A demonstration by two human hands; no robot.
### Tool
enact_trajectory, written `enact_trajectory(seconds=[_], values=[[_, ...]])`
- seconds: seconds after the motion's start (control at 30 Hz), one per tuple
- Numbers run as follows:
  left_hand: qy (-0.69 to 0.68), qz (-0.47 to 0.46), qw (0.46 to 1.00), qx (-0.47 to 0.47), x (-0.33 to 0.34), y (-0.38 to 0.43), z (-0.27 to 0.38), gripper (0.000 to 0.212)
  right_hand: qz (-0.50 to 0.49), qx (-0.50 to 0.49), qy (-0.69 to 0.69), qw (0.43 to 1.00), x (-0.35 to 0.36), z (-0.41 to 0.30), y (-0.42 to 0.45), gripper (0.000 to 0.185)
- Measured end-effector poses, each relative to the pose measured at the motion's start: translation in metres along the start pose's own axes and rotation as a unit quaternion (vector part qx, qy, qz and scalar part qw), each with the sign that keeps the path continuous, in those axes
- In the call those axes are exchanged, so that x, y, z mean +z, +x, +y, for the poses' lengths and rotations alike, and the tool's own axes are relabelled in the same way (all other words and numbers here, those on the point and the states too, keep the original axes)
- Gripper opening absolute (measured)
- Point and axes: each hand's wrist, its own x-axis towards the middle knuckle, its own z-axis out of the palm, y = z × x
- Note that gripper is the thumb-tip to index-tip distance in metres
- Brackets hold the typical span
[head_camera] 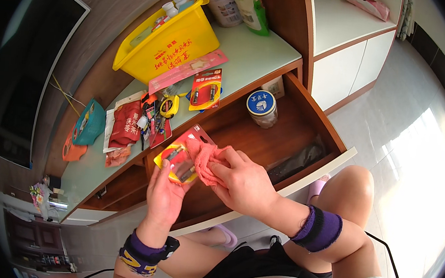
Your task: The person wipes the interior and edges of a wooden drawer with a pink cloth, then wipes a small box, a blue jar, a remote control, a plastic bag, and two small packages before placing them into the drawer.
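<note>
My left hand (166, 191) grips a red and yellow blister pack of batteries (177, 151) by its lower edge, above the open drawer. In my right hand (244, 180) is a bunched coral-coloured cloth (206, 161), pressed against the pack's upper right part and hiding some of it. Below my hands, the wooden drawer (223, 129) holds a clear jar with a blue lid (262, 104), a white box (273, 87) at its far corner and a dark item in clear plastic (298, 159).
On the glass-topped cabinet (246, 46) stand a yellow bin (171, 43) and a teal basket (89, 123). Another battery pack (206, 90), a yellow tape measure (169, 105) and red pouches (126, 124) lie near its edge. The drawer front (315, 169) juts toward my knees.
</note>
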Motion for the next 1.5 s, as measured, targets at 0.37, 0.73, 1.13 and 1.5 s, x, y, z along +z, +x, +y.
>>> enact_trajectory(seconds=[0.37, 0.73, 1.13, 1.5], values=[[0.011, -0.034, 0.970, -0.241, 0.012, 0.117, -0.079, 0.034, -0.026, -0.015, 0.093, 0.995, -0.020, -0.024, -0.005, 0.033], [0.018, -0.098, 0.966, -0.240, 0.059, 0.155, -0.128, 0.029, -0.005, -0.011, 0.112, 0.994, -0.029, -0.018, -0.003, 0.038], [0.102, -0.039, 0.963, -0.248, 0.103, 0.147, -0.159, 0.033, -0.020, -0.013, 0.120, 0.992, -0.026, -0.020, 0.004, 0.039], [0.320, -0.151, 0.917, -0.187, 0.095, 0.153, -0.159, 0.036, -0.026, 0.013, 0.120, 0.992, -0.029, -0.017, 0.010, 0.039]])
